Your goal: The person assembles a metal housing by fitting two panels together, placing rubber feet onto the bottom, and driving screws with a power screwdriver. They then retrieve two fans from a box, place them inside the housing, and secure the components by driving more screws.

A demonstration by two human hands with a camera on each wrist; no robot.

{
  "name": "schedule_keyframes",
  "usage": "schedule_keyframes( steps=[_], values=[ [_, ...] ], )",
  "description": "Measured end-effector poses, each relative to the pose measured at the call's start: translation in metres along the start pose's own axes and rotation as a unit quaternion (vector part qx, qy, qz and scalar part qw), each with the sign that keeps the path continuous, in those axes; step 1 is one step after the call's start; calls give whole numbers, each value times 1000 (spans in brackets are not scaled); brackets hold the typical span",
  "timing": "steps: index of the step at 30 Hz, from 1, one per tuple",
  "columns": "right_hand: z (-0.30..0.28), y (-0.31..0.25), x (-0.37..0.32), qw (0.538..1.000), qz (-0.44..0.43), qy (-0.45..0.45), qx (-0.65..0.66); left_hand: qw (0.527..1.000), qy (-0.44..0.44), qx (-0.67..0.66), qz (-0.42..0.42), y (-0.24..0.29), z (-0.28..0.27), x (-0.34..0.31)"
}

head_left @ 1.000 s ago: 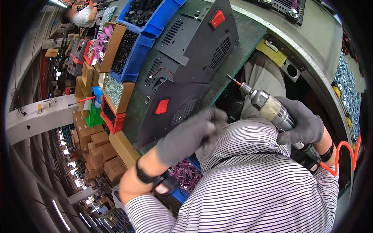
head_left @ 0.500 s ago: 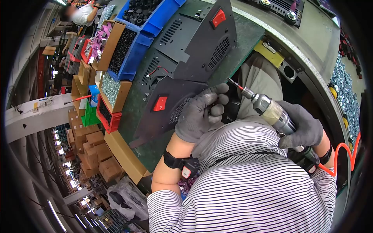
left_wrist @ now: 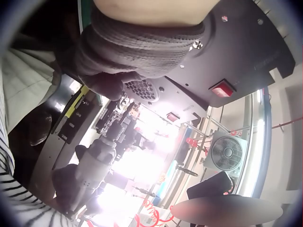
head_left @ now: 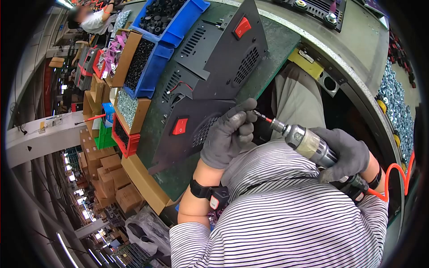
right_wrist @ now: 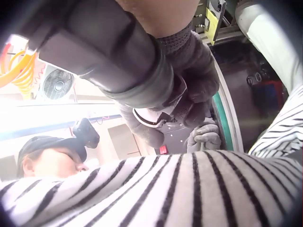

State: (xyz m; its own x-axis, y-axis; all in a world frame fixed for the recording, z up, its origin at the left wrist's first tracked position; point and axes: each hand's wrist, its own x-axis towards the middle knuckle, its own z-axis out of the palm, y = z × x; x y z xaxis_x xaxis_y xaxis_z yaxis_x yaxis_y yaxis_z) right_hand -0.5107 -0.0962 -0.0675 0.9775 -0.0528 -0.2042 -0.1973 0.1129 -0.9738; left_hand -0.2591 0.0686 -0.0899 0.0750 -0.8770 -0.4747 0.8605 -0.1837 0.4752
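Note:
The left hand (head_left: 227, 136), in a grey glove, has its fingers curled beside the tip of the driver bit (head_left: 262, 117); whether a small part sits between them cannot be told. The gloved right hand (head_left: 344, 154) grips a pneumatic screwdriver (head_left: 308, 144), its bit pointing at the left fingertips. Left of the left hand, a black metal panel (head_left: 190, 123) with a red switch (head_left: 180, 126) stands beside a second black panel (head_left: 237, 58) with another red switch (head_left: 242, 27). In the right wrist view the right hand (right_wrist: 189, 80) wraps the tool's dark body (right_wrist: 113, 56).
Blue bins (head_left: 154, 67) of black parts, a carton of clear or silvery parts (head_left: 138, 111) and a red bin (head_left: 132, 142) line the bench's left side. A red air hose (head_left: 395, 166) hangs at the right. Washer-like pieces (head_left: 395, 107) lie at the far right. Another person (head_left: 94, 21) is at the upper left.
The left hand came from lower left to the bit tip, its wrist turning. The screwdriver and right hand shifted slightly left and down, bringing the bit to the left fingers.

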Motion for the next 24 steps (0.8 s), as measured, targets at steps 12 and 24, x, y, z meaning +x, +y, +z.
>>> schedule_keyframes(
  steps=[12, 24],
  values=[
    [5, -1, 11, 999, 16, -37, -7, 987, 36, 142, 65, -3, 9, -1],
    [-4, 6, 12, 993, 39, -68, 90, 933, 122, 300, 154, -7, 26, -1]
  ],
)
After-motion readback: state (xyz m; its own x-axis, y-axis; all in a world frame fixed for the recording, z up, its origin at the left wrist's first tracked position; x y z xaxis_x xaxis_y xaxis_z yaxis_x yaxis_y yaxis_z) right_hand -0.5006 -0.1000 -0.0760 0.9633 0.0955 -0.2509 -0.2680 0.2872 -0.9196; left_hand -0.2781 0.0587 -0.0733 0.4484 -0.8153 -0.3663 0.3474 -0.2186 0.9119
